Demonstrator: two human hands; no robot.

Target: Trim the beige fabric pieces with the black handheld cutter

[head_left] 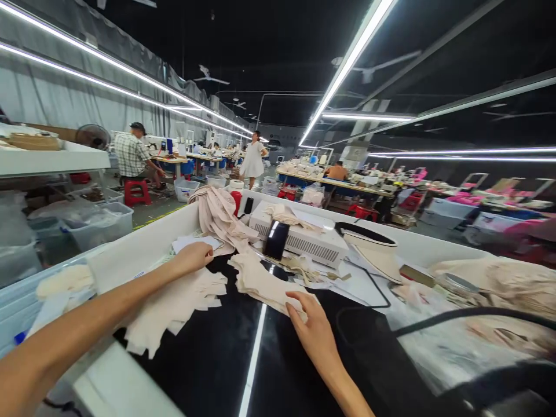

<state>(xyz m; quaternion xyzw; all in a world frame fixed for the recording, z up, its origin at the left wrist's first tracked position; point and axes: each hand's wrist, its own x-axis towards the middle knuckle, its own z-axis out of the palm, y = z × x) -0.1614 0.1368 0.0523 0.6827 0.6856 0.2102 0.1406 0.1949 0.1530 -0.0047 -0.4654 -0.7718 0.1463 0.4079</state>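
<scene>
My left hand (194, 258) reaches over the left part of the black tabletop (208, 347), fingers bent and held together beside the bunched cream fabric. Whether anything is pinched there is hidden. Beneath that forearm lies a fanned pile of cream cut fabric pieces (182, 307). My right hand (313, 327) is at the near end of a second stack of cream fabric pieces (260, 279), its thumb and forefinger apart and touching the end of the stack. Long folds of cream fabric (217, 214) drape over the table's far left corner.
Behind the stack stand a dark phone (276, 240) and a white vented machine (299, 234). A cream sun visor (369, 249) sits to its right, near plastic bags (430, 336). White side walls (152, 231) edge the table. Farther off, people (254, 159) are among sewing tables.
</scene>
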